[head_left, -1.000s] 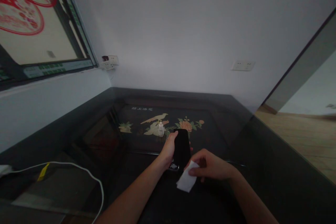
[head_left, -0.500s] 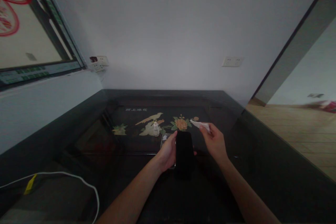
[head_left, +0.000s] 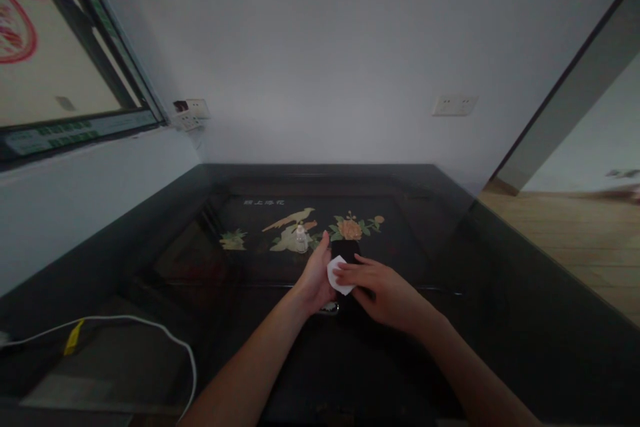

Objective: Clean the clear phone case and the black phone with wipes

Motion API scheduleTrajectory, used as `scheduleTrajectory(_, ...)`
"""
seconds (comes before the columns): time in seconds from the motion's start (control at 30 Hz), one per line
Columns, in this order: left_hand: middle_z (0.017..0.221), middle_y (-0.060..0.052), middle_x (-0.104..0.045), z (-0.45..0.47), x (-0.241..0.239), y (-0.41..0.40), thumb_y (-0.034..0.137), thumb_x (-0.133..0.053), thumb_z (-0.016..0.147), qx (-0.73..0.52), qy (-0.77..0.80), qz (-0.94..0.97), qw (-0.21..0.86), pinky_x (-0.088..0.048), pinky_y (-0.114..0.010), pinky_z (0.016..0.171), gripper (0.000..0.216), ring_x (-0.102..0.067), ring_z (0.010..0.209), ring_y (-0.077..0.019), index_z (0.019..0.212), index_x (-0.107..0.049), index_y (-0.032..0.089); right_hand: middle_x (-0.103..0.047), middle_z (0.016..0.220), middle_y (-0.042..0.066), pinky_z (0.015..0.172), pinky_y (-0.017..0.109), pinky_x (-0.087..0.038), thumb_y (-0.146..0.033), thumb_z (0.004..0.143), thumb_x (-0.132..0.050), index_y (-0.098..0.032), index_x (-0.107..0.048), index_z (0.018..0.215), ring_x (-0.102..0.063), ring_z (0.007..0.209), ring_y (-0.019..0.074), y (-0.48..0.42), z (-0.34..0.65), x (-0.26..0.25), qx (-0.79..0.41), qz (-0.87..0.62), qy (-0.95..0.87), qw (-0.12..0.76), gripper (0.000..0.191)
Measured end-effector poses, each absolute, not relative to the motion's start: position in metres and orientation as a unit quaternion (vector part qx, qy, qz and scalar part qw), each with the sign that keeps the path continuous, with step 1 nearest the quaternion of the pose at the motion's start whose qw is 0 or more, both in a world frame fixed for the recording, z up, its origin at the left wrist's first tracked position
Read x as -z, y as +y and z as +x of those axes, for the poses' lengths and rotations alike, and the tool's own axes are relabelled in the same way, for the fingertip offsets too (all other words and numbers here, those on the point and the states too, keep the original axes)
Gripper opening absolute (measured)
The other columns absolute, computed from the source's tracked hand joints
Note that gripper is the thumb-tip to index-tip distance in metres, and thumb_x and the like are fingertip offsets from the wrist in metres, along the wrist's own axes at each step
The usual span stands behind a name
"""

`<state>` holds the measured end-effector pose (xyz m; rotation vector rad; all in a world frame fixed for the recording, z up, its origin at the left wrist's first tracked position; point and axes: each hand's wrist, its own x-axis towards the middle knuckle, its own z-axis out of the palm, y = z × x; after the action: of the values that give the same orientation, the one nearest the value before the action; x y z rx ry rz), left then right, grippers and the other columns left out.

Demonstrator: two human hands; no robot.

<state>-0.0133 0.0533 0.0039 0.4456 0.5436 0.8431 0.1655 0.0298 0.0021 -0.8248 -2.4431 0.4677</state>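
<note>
Left grip (head_left: 315,280) holding black phone (head_left: 346,249), long side maybe pointing 12 o'clock; right grip (head_left: 383,287) pinching white paper (head_left: 336,272) on phone, leaning in from 4 o'clock.

On the glossy black surface (head_left: 520,327), the broadest open room is left at the right, beyond the right forearm (head_left: 467,353). Over the flat black rectangular phone (head_left: 346,250), the way down is blocked by the right grip (head_left: 377,283) and a small white paper piece (head_left: 333,277); from the left, it is barred by the left grip (head_left: 317,277). Just beyond that grip, a forward path is obstructed by a small clear bottle with a pale top (head_left: 301,238). At the far edge, reach is closed off by the pale grey wall (head_left: 320,53). The near left is crossed by a thin, curved white cable (head_left: 120,317).
</note>
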Motion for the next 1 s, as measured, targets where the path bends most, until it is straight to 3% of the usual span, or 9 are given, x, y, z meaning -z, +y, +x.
scheduleTrajectory(0.23,0.107,-0.017,-0.074,-0.011,-0.014,0.052,0.063,-0.034,0.101,-0.444,0.273,0.208,0.828,-0.054,-0.041,0.093,0.066,-0.072,0.1,-0.029,0.13,-0.061,0.01,-0.08,0.111,0.001,0.12,0.048,-0.039,-0.019,0.091,-0.067,-0.028,-0.078,0.108,-0.073,0.111,0.02,0.012,0.161,-0.023,-0.247,-0.241,-0.903,0.255,0.022)
scheduleTrajectory(0.37,0.109,-0.017,-0.073,-0.014,-0.012,0.053,0.067,-0.034,0.099,-0.435,0.273,0.204,0.833,-0.056,-0.045,0.089,0.068,-0.072,0.1,-0.0311,0.133,-0.059,0.013,-0.082,0.096,-0.002,0.12,0.049,-0.039,-0.025,0.091,-0.069,-0.03,-0.08,0.102,-0.078,0.096,0.0198,0.008,0.165,-0.026,-0.303,-0.244,-0.882,0.266,0.016)
scheduleTrajectory(0.43,0.109,-0.017,-0.072,-0.016,-0.01,0.054,0.068,-0.035,0.098,-0.427,0.27,0.202,0.839,-0.057,-0.045,0.086,0.069,-0.072,0.098,-0.0313,0.133,-0.059,0.014,-0.082,0.09,-0.002,0.111,0.046,-0.05,-0.03,0.09,-0.072,-0.03,-0.082,0.096,-0.079,0.089,0.0205,0.008,0.171,-0.024,-0.333,-0.272,-0.857,0.282,0.012)
scheduleTrajectory(0.5,0.11,-0.017,-0.072,-0.017,-0.009,0.054,0.069,-0.036,0.097,-0.427,0.266,0.2,0.841,-0.057,-0.044,0.086,0.069,-0.072,0.098,-0.0311,0.133,-0.059,0.014,-0.082,0.082,0.0,0.09,0.039,-0.062,-0.037,0.088,-0.074,-0.026,-0.083,0.091,-0.078,0.079,0.0216,0.012,0.177,-0.021,-0.372,-0.312,-0.817,0.311,0.014)
scheduleTrajectory(0.57,0.112,-0.017,-0.072,-0.016,-0.01,0.054,0.069,-0.038,0.097,-0.427,0.258,0.202,0.843,-0.056,-0.044,0.088,0.069,-0.072,0.1,-0.0313,0.134,-0.058,0.014,-0.081,0.081,0.004,0.073,0.032,-0.063,-0.043,0.091,-0.07,-0.022,-0.083,0.092,-0.076,0.073,0.0217,0.019,0.182,-0.018,-0.409,-0.356,-0.766,0.345,0.025)
scheduleTrajectory(0.63,0.114,-0.017,-0.072,-0.014,-0.013,0.052,0.068,-0.038,0.097,-0.424,0.248,0.208,0.846,-0.054,-0.045,0.092,0.069,-0.071,0.104,-0.032,0.136,-0.057,0.015,-0.082,0.088,0.006,0.069,0.031,-0.061,-0.048,0.093,-0.067,-0.021,-0.083,0.097,-0.076,0.077,0.0232,0.027,0.185,-0.015,-0.406,-0.409,-0.703,0.417,0.032)
scheduleTrajectory(0.73,0.118,-0.017,-0.071,-0.013,-0.016,0.049,0.065,-0.036,0.099,-0.413,0.23,0.224,0.852,-0.051,-0.047,0.097,0.067,-0.069,0.108,-0.0326,0.14,-0.055,0.015,-0.081,0.098,0.007,0.075,0.036,-0.062,-0.051,0.09,-0.068,-0.021,-0.082,0.1,-0.076,0.086,0.0273,0.038,0.186,-0.011,-0.349,-0.469,-0.619,0.525,0.035)
scheduleTrajectory(0.87,0.114,-0.018,-0.071,-0.015,-0.014,0.048,0.066,-0.038,0.099,-0.406,0.227,0.247,0.85,-0.05,-0.048,0.097,0.067,-0.071,0.103,-0.0322,0.139,-0.055,0.015,-0.08,0.107,0.008,0.082,0.041,-0.062,-0.053,0.091,-0.067,-0.021,-0.08,0.109,-0.076,0.092,0.0298,0.046,0.185,-0.006,-0.3,-0.503,-0.567,0.579,0.039)
scheduleTrajectory(1.0,0.11,-0.017,-0.072,-0.015,-0.012,0.045,0.066,-0.039,0.098,-0.405,0.218,0.266,0.847,-0.05,-0.046,0.096,0.066,-0.071,0.1,-0.0316,0.135,-0.057,0.014,-0.076,0.121,0.01,0.1,0.047,-0.056,-0.048,0.093,-0.066,-0.02,-0.077,0.116,-0.072,0.111,0.0304,0.046,0.182,-0.005,-0.237,-0.498,-0.537,0.639,0.037)
